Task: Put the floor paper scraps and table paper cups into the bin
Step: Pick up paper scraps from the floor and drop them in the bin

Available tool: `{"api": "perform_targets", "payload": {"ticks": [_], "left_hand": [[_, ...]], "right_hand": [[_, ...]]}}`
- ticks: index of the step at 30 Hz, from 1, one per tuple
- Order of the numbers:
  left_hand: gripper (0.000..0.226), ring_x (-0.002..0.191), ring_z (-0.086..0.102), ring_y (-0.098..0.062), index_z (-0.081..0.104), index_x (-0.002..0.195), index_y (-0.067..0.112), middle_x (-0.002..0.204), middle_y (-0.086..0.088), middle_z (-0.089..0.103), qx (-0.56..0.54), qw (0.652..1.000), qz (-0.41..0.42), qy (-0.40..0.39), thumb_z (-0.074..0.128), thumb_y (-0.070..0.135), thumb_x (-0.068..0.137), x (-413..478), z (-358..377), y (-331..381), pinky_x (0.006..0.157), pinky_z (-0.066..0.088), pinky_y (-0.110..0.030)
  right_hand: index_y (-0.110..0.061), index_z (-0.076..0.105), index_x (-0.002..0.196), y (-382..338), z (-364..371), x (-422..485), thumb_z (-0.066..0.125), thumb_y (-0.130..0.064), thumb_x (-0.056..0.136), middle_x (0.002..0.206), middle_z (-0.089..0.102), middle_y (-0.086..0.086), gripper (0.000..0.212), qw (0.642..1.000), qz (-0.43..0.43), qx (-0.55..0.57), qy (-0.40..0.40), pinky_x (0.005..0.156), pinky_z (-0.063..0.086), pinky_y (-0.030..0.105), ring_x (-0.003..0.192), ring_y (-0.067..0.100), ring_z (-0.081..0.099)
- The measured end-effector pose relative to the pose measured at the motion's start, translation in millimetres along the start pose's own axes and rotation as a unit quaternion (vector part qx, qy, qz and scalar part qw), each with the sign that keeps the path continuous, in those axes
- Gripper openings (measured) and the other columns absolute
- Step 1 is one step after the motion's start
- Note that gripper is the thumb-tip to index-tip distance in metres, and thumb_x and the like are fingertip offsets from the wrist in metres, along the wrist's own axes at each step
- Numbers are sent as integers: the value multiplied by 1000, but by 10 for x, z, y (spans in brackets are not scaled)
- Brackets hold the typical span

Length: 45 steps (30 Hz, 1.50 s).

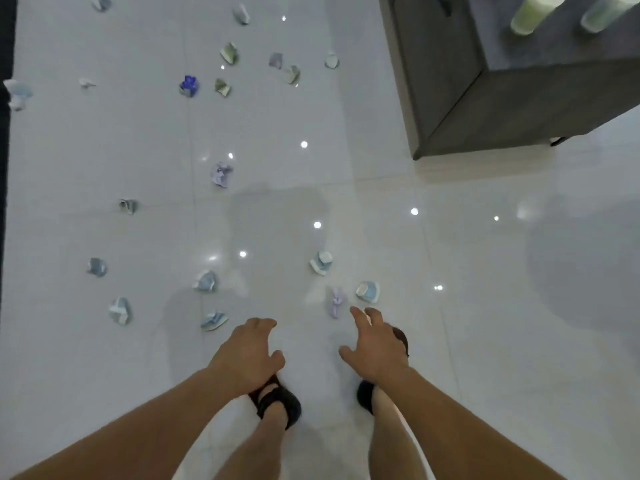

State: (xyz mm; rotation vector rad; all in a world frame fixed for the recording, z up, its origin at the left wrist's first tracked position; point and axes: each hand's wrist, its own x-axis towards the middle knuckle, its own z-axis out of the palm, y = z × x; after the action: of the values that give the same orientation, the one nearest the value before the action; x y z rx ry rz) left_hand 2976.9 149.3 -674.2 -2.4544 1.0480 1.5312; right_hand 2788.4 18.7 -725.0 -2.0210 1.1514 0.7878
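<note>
Several crumpled paper scraps lie scattered over the glossy white floor. A pale lilac scrap [337, 302] and a light blue scrap [368, 292] lie just beyond my right hand [375, 344], whose fingers are spread and hold nothing. My left hand [247, 355] hangs lower with loosely curled fingers, holding nothing, near a blue scrap [213, 321]. More scraps lie farther off, among them a deep blue one [189, 86]. Two paper cups, one green [530, 12] and one pale [604, 10], stand on the dark table at the top right. No bin is in view.
The grey table [485, 98] fills the upper right corner, its base on the floor. A dark edge [5, 133] runs down the left side. My feet in dark sandals [277, 403] stand below my hands. Ceiling lights reflect in the tiles.
</note>
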Motion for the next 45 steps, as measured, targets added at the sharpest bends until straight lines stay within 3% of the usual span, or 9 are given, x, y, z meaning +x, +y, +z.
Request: {"api": "perform_targets", "payload": {"ticks": [8,14,23,27,32,35,39,42,45], "left_hand": [[65,134,36,-21,28,147,23,152,-2,29,-30,999,-22,-7,53,44,91,2276,1178,-165,109,33,-37],[64,132,40,-22,32,145,23,149,-2,34,-69,997,-30,-8,55,43,89,2997,1893,-473,105,34,-36],[64,128,46,-21,32,145,21,146,-1,40,-151,986,-66,-27,56,42,90,3025,2069,-681,102,38,-33],[66,124,49,-19,32,145,24,144,2,42,-221,973,-41,-45,63,36,88,2975,1901,-484,91,39,-26],[40,84,64,-11,54,126,28,106,3,66,-351,934,-9,-72,58,15,88,2943,1694,-222,67,52,-19],[18,73,66,-7,60,106,29,90,6,67,-349,936,-11,-36,59,19,91,2978,1673,-184,58,54,-21],[18,81,61,-2,54,98,28,89,15,60,-284,958,-25,17,57,13,88,3046,1836,-344,62,45,-10],[30,70,55,12,44,97,33,81,21,51,-242,970,0,27,56,6,88,3018,2042,-485,58,36,2],[45,71,52,20,37,113,29,80,14,51,-246,969,17,10,54,-3,87,3008,2210,-626,67,29,9]], "right_hand": [[-27,18,152,665,1194,2367,65,-42,87,158,12,7,82,994,-70,-82,-7,95,44,39,131,33,39],[-24,29,147,999,1928,3212,69,-41,83,153,21,8,77,992,-71,-100,7,92,45,38,123,33,46],[-8,58,119,999,2213,3087,59,-12,88,122,46,10,31,990,-65,118,47,82,47,36,98,30,57],[-9,64,107,854,1975,2721,69,-14,85,109,52,2,24,954,-178,216,108,72,48,26,92,16,59],[-13,60,114,824,1668,2411,72,-19,85,110,59,0,32,912,-275,268,142,69,54,28,89,10,59],[-22,48,134,1044,1546,2483,73,-31,84,126,55,-5,57,934,-284,195,92,82,51,25,105,5,55],[-19,31,151,1594,1471,2956,75,-36,80,151,34,11,85,974,-198,-14,108,105,40,49,137,29,33],[-27,19,154,1933,1507,3284,75,-41,78,158,18,11,96,985,-75,-123,99,101,40,53,142,35,19],[-26,29,150,2010,1682,3424,75,-35,78,148,30,13,85,984,-66,-128,102,90,48,52,130,37,30]]}}
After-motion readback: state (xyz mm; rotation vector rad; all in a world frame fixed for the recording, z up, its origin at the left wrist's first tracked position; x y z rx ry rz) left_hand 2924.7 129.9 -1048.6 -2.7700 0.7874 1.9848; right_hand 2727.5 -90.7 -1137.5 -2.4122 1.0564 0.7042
